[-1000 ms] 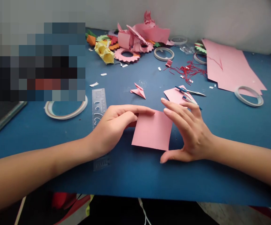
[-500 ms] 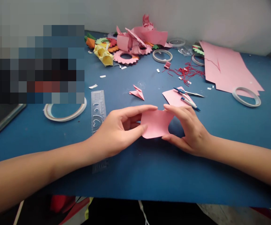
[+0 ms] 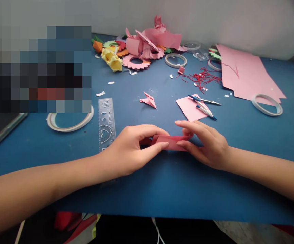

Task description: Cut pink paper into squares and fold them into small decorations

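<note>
A small piece of pink paper (image 3: 173, 143) is bent over on itself between my two hands, just above the blue table. My left hand (image 3: 139, 147) pinches its left part, thumb in front and fingers behind. At the right end, my right hand (image 3: 206, 144) grips the paper between thumb and curled fingers, while its index finger stretches free above. Beyond the hands lie a folded pink paper piece (image 3: 150, 100) and a pink paper square (image 3: 189, 107) with a compass (image 3: 204, 101) on it. Under my left forearm is a clear stencil ruler (image 3: 106, 123), partly hidden.
Tape rolls (image 3: 70, 127) lie left, right and at the back of the table (image 3: 147, 189). Folded paper crafts (image 3: 149, 44) are heaped at the back. Red thread (image 3: 202, 79) lies tangled near large pink sheets (image 3: 248, 74). White paper scraps are scattered about.
The pink paper has gone from an open sheet facing me to a doubled-over strip. Both hands have lowered slightly, and my right index finger has come off the paper's upper edge.
</note>
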{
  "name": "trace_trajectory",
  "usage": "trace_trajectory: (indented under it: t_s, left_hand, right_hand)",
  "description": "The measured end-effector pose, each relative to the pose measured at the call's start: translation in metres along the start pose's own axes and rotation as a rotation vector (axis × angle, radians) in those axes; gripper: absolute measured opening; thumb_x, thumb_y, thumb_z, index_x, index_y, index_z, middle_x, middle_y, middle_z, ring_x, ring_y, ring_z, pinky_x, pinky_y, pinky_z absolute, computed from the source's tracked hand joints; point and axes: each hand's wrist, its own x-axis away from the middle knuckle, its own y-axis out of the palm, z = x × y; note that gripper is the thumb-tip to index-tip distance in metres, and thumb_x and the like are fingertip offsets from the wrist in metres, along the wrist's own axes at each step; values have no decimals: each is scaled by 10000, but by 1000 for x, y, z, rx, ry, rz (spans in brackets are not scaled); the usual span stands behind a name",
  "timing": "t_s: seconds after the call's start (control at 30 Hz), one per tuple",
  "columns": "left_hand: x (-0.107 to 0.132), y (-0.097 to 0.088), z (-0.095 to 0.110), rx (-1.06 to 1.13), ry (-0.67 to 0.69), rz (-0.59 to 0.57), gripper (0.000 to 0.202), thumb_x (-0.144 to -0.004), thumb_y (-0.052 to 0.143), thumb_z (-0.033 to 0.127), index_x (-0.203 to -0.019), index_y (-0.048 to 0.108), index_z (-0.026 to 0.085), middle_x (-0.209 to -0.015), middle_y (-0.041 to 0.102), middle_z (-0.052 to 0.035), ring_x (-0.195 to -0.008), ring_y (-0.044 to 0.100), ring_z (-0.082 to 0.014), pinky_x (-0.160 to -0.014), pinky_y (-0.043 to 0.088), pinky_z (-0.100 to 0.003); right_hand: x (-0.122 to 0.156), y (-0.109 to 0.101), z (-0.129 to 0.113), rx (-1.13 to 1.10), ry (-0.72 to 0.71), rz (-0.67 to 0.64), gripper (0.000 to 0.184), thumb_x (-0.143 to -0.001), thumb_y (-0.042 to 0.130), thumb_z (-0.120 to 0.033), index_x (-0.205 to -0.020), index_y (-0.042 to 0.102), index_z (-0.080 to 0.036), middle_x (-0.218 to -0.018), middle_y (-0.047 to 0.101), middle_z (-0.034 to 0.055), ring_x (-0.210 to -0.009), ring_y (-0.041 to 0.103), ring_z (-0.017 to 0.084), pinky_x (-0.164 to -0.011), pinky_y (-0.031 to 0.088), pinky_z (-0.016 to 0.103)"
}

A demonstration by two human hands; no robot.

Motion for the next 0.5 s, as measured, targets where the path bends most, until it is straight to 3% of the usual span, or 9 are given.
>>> trace_trajectory:
  t_s: [0.1,0.2,0.33,0.5]
  left_hand:
    - [0,0,1,81,-40,57,167,-828,632,307,-879,696,161,-686,670,10,-635,631,-128,-598,521,-214]
    - [-2,-2,3,207,-54,167,181,-806,677,301,-924,672,164,-714,676,17,-625,644,-123,-622,554,-225]
    - [-4,-3,3,291,-47,216,194,-795,686,265,-947,617,166,-806,707,1,-661,672,-128,-654,584,-239]
    - [-3,-1,3,234,-118,33,95,-807,672,251,-793,639,162,-744,704,2,-678,669,-121,-660,568,-202]
  right_hand:
    - [-3,-2,2,-284,184,30,486,-938,505,-453,-1346,398,-213,-822,561,12,-707,560,130,-693,507,263]
    - [-8,-4,3,-527,312,-47,564,-896,471,-616,-1242,484,-171,-832,579,31,-720,563,133,-658,497,261]
    - [-11,-5,-4,-501,349,-157,297,-870,619,-460,-965,625,-178,-759,629,5,-656,554,110,-591,457,226]
    - [-11,-6,-11,-655,566,-101,180,-900,597,-350,-866,648,-181,-726,647,-6,-639,590,98,-578,468,203]
